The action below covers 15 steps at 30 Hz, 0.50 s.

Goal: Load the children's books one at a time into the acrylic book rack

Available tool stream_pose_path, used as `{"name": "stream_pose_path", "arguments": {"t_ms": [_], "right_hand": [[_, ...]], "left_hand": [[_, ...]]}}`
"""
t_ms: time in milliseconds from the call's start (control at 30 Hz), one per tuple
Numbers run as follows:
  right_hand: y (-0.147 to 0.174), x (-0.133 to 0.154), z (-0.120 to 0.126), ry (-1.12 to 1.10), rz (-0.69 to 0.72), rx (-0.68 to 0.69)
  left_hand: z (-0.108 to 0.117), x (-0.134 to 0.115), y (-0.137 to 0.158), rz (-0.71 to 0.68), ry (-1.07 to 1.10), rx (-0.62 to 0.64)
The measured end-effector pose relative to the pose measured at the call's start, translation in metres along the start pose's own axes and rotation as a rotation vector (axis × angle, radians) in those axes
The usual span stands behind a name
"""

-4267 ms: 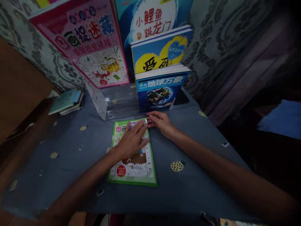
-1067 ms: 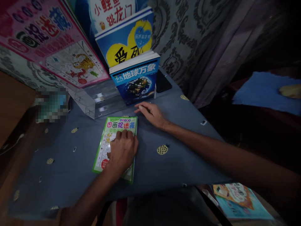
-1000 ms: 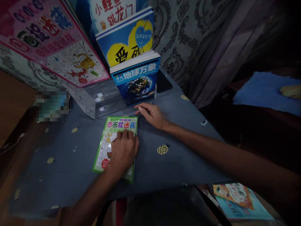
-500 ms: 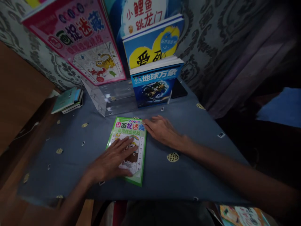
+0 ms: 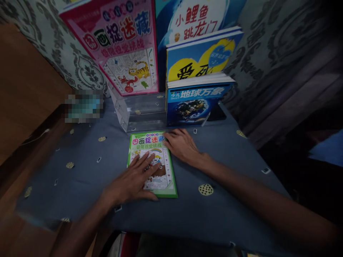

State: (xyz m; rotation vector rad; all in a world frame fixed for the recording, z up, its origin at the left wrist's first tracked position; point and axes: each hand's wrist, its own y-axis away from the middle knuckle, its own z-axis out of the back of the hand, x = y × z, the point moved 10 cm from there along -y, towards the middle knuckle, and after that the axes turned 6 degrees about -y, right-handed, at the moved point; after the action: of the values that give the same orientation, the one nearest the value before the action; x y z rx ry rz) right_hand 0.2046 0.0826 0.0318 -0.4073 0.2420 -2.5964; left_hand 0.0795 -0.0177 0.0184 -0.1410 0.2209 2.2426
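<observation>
A green-bordered picture book lies closed on the cloth-covered table, cover up. My left hand rests flat on the left and middle of its cover, fingers spread, hiding part of the drawing. At the book's upper right corner, my right hand has its fingers bent and drawn together around the corner. Its fingertips are partly hidden.
Behind the book stands a clear display rack holding a pink book, a blue-and-yellow book and a dark blue earth book. A dark flat object lies right of the rack. A blurred-out pile sits at left.
The green book has turned counterclockwise, its lower end swinging right, and lies squarer to the rack. Both hands stay on it. The view has shifted, so the rack appears farther right.
</observation>
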Motion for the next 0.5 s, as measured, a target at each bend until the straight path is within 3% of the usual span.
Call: {"name": "stream_pose_path", "arguments": {"t_ms": [300,500], "right_hand": [[-0.007,-0.005,-0.004,0.033,-0.056,-0.03],[-0.004,-0.005,-0.003,0.001,-0.08,-0.035]], "left_hand": [[-0.001,0.021,-0.015,0.008,0.021,0.018],[0.006,-0.005,-0.003,0.024,-0.043,0.006]]}}
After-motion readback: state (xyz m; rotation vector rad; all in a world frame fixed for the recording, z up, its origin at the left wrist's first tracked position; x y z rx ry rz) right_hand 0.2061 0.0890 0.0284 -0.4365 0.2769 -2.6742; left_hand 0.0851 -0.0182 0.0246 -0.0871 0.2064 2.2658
